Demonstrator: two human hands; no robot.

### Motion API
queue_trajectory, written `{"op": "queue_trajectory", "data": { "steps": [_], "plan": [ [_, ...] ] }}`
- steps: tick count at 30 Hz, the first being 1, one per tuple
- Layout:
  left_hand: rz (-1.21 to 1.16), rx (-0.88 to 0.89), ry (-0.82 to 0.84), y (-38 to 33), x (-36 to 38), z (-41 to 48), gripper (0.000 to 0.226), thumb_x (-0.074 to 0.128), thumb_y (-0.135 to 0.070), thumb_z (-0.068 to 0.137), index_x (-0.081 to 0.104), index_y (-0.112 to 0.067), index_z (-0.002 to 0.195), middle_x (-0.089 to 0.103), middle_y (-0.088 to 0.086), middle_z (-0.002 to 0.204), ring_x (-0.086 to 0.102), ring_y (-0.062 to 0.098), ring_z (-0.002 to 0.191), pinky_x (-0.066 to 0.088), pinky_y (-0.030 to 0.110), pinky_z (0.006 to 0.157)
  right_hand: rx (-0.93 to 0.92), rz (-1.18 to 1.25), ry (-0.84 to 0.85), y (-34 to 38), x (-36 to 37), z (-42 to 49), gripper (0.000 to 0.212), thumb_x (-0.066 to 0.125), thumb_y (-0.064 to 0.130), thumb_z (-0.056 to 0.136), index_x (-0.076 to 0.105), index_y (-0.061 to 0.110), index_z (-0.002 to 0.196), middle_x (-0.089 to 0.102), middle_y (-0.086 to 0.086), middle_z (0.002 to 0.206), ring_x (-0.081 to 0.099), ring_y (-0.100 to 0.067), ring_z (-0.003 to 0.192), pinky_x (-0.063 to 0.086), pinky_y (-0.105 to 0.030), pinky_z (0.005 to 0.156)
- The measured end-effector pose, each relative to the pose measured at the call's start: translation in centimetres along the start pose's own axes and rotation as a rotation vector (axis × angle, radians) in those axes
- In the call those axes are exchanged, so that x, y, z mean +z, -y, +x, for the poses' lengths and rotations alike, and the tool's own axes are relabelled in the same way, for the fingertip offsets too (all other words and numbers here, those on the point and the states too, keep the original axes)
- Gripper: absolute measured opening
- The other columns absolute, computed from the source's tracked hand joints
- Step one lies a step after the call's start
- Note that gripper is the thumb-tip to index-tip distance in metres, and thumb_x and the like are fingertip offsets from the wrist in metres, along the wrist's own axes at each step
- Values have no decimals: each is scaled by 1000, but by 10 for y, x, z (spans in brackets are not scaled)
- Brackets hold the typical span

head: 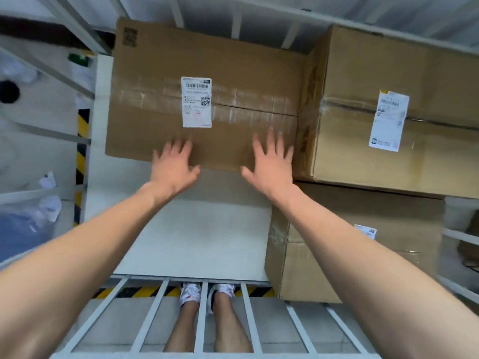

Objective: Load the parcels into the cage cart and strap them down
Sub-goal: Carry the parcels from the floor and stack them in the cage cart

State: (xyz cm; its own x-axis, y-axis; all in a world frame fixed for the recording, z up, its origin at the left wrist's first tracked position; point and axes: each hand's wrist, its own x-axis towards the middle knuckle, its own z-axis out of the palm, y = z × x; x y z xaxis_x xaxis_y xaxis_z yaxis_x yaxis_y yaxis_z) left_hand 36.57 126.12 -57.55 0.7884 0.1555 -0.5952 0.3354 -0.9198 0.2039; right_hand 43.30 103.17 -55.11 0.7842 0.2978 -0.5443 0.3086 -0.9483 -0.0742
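Three parcels sit in the cage cart (193, 242)! Left hand (172, 168) and right hand (269, 167), fingers splayed, gripping nothing, press the big box (233, 68); right of it, upper box (427, 81) atop lower box (344, 257). No strap seen yet.

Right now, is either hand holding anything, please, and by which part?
Nothing is held; left hand and right hand spread open over the parcel at its near edge.

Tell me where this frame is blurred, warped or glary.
Head view: wide-angle warp splays the cage bars and stretches the forearms; left edge blurred; middle box label sharp, right box label soft; lighting even, no hard glare.
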Motion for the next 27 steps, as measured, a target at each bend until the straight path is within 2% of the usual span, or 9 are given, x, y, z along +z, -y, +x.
{"op": "queue_trajectory", "data": {
  "steps": [4,7,12,15,20,23,27],
  "plan": [
    [28,40,95,-34,-12,-72,85,47,-54,93,4,-27,162,4,2,170,-3,24,156,10,58,122,35,-20,87,16,-22,-65,93,51,57,90,1,20,159,-13,-20,165,-11,-39,151,9,-64,118],
    [34,71,95,-54,-44,-122,83,43,-54,94,2,-27,162,8,2,170,2,23,156,11,58,122,108,69,87,22,-57,-112,89,47,56,92,2,21,159,-11,-18,165,-9,-38,152,8,-62,119],
    [12,77,76,-83,-106,-186,82,44,-49,95,3,-24,162,14,3,169,8,26,155,13,58,121,205,173,-29,10,-129,-180,80,42,52,93,7,23,159,-1,-15,167,-2,-35,153,9,-60,119],
    [16,130,76,-119,-139,-224,82,45,-46,96,2,-22,161,15,4,168,9,26,155,14,57,121,346,268,-97,-7,-165,-237,79,46,46,92,10,23,159,5,-13,167,2,-34,152,10,-58,120],
    [29,356,66,-211,-185,-302,83,49,-43,95,5,-19,161,25,7,165,19,25,153,19,57,121,588,352,-229,-49,-212,-365,83,49,40,92,5,21,159,9,-14,166,6,-35,152,14,-56,120],
    [73,542,61,-273,-198,-361,87,55,-41,93,7,-20,161,28,6,164,22,25,152,21,57,120,762,392,-300,-80,-221,-454,83,48,43,93,3,20,159,6,-14,166,5,-34,153,11,-56,121],
    [152,765,99,-345,-196,-443,88,55,-44,94,3,-22,162,17,5,168,14,26,155,15,56,122,993,524,-402,-106,-204,-571,82,46,46,95,1,23,159,3,-12,167,2,-33,153,8,-56,121]
  ]
}}
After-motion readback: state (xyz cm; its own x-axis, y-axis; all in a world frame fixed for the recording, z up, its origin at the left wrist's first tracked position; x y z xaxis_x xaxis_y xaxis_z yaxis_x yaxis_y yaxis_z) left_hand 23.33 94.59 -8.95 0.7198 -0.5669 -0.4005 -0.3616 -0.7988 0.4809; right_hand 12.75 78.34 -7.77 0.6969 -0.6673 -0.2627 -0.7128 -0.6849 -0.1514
